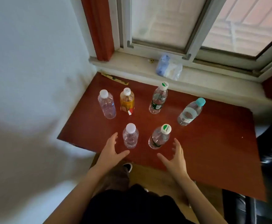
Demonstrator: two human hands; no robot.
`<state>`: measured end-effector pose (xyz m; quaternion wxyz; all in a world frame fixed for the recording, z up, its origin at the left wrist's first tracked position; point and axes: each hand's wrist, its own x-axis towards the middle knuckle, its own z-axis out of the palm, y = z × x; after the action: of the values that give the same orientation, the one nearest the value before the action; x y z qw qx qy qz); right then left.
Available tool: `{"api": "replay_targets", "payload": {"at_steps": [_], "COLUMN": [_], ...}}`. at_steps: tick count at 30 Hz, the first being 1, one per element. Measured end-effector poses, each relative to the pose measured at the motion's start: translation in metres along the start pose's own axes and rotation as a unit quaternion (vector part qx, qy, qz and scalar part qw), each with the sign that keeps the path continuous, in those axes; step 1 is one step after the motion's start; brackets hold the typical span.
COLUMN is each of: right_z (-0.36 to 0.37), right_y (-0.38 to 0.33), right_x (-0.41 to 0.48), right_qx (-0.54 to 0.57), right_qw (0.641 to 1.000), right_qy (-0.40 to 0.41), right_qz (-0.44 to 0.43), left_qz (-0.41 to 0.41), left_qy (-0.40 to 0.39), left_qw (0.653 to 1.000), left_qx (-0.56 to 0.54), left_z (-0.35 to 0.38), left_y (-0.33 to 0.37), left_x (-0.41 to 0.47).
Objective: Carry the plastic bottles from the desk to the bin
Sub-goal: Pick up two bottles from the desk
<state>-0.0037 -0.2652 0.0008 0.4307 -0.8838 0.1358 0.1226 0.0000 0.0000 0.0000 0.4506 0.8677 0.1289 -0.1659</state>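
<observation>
Several plastic bottles stand upright on a red-brown desk (212, 143). Nearest me are a clear bottle with a white cap (130, 136) and a clear bottle with a green-and-white cap (159, 137). Behind them stand a clear white-capped bottle (107, 105), a yellow-labelled bottle (126, 101), a green-labelled bottle (158, 99) and a teal-capped bottle (190, 112). My left hand (111, 152) is open just left of the near white-capped bottle, not touching it. My right hand (176, 159) is open just right of the green-capped one, also apart from it. No bin is in view.
A white wall runs along the left of the desk. A window sill (132, 65) behind the desk holds a crumpled plastic bag (169, 67). A black chair (270, 159) stands at the right edge. Wooden floor and a shoe (128, 166) show below the desk's front edge.
</observation>
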Motion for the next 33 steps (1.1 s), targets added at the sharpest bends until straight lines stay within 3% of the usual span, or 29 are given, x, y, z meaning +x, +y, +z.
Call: {"api": "replay_targets", "payload": {"at_steps": [5,12,17,23,33], "right_z": [0.023,0.040,0.037,0.017,0.030], "right_y": [-0.012,-0.042,-0.045,-0.038,0.027], "right_x": [0.025,0.025,0.001,-0.062,-0.247], "right_qx": [0.061,0.136,0.213,0.305,0.357], "right_qw": [0.997,0.980,0.948,0.880,0.716], "right_qy": [0.017,0.120,0.207,0.337,0.542], "right_qz": [0.036,0.087,0.118,0.141,0.258], "left_qz": [0.062,0.135,0.163,0.236,0.344], "left_qy": [-0.092,-0.160,-0.232,-0.331,-0.517], "left_qw": [0.994,0.977,0.958,0.910,0.760], "left_qx": [0.008,0.029,0.035,0.077,0.190], "left_z": [-0.014,-0.025,-0.026,0.007,0.131], "left_y": [0.002,0.018,0.043,0.092,0.139], "left_x": [0.046,0.083,0.104,0.106,0.003]}}
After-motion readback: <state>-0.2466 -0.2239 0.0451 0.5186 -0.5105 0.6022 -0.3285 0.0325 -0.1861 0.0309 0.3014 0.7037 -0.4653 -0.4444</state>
